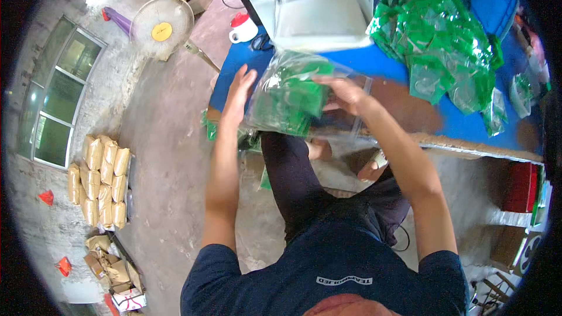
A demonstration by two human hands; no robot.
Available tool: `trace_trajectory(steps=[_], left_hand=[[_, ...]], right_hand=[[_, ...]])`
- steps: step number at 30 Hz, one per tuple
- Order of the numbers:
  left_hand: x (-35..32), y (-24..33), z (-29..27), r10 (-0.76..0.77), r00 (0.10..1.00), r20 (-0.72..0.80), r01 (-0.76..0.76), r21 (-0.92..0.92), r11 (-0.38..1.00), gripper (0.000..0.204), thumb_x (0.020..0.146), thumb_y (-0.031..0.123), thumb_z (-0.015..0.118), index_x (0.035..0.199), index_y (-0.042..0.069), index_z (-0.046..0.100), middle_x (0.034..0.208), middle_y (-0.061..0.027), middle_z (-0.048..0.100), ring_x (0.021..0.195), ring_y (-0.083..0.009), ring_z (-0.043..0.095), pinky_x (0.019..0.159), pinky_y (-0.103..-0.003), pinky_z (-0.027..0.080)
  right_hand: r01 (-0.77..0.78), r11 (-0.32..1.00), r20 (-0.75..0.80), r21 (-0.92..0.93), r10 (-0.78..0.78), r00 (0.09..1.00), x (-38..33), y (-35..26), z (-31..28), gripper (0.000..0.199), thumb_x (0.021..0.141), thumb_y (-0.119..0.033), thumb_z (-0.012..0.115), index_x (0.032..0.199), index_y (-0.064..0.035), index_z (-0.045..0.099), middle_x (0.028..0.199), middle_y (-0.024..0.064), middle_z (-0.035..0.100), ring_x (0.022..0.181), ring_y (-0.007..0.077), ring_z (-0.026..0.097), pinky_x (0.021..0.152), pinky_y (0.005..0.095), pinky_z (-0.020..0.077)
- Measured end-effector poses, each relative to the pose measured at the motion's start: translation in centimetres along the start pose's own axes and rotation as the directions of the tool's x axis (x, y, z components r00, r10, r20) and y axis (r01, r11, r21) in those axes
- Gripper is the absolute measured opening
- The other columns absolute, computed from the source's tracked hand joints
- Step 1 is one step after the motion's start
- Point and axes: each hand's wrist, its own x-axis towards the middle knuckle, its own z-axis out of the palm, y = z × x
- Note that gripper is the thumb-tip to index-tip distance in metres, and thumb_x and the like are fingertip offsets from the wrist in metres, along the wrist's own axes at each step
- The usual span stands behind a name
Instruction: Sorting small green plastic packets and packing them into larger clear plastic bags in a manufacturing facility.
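A large clear plastic bag (266,100) with green-and-clear packets (301,96) showing through it lies at the near left of the blue table. My left hand (236,96) is open at the bag's left side, its fingers stretched out and pointing away from me; whether it touches the plastic is unclear. From the right, my right hand (345,93) grips the bag around the packets, fingers above and thumb lower down. Motion blurs both hands somewhat. The bag's clear end with a pale strip runs out under my right wrist.
A big heap of green-and-clear packets (436,29) covers the table's right side. Behind the bag stands a white open bin (319,17). A red-lidded white jug (243,28) sits at the back left, near a standing fan (161,28). Brown sacks (105,181) are stacked by the left wall.
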Motion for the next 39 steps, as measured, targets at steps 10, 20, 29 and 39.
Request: trace_trajectory(steps=[10, 20, 29, 39], left_hand=[[0.1, -3.8, 1.6, 0.032, 0.969, 0.244, 0.013, -0.181, 0.983, 0.064, 0.097, 0.031, 0.054, 0.15, 0.004, 0.031, 0.154, -0.0063, 0.034, 0.143, -0.0183, 0.028, 0.117, -0.033, 0.018], [-1.2, -2.0, 9.2, 0.032, 0.907, 0.419, 0.08, -0.247, 0.966, 0.074, 0.096, 0.038, 0.052, 0.154, 0.005, 0.019, 0.159, -0.0061, 0.022, 0.145, -0.0204, 0.022, 0.118, -0.035, 0.015], [-0.9, 0.5, 12.9, 0.007, 0.809, 0.588, 0.167, -0.242, 0.956, 0.102, 0.071, -0.001, 0.074, 0.154, 0.005, 0.016, 0.156, -0.0095, 0.028, 0.141, -0.0203, 0.029, 0.114, -0.032, 0.023], [-5.6, 2.0, 10.6, -0.14, 0.86, 0.49, 0.072, 0.155, 0.985, 0.089, 0.073, -0.013, 0.059, 0.152, 0.001, 0.02, 0.149, -0.0138, 0.037, 0.134, -0.0202, 0.041, 0.108, -0.033, 0.034]], right_hand=[[0.243, 0.887, -0.35, -0.392, -0.388, 0.852, -1.7, 1.3, 2.3, 0.074, 0.087, -0.057, 0.061, 0.133, -0.0004, 0.05, 0.137, 0.0203, 0.049, 0.12, 0.0304, 0.053, 0.094, 0.0468, 0.0482], [0.399, 0.872, -0.342, -0.283, -0.481, 0.807, -6.2, 2.9, -0.8, 0.083, 0.091, -0.031, 0.068, 0.147, 0.0065, 0.019, 0.128, 0.021, 0.053, 0.113, 0.0215, 0.056, 0.06, 0.0282, 0.0567], [0.242, 0.965, -0.218, -0.098, -0.258, 0.941, -8.7, 4.3, -3.8, 0.096, 0.09, -0.009, 0.063, 0.153, -0.006, -0.009, 0.113, 0.0223, 0.062, 0.088, 0.0196, 0.065, 0.071, 0.0318, 0.0568], [0.389, 0.564, -0.126, -0.728, -0.669, 0.733, -12.5, 6.2, -7.3, 0.018, 0.084, -0.015, 0.072, 0.095, -0.0024, 0.065, 0.088, 0.0139, 0.065, 0.074, 0.0254, 0.065, 0.067, 0.0374, 0.0511]])
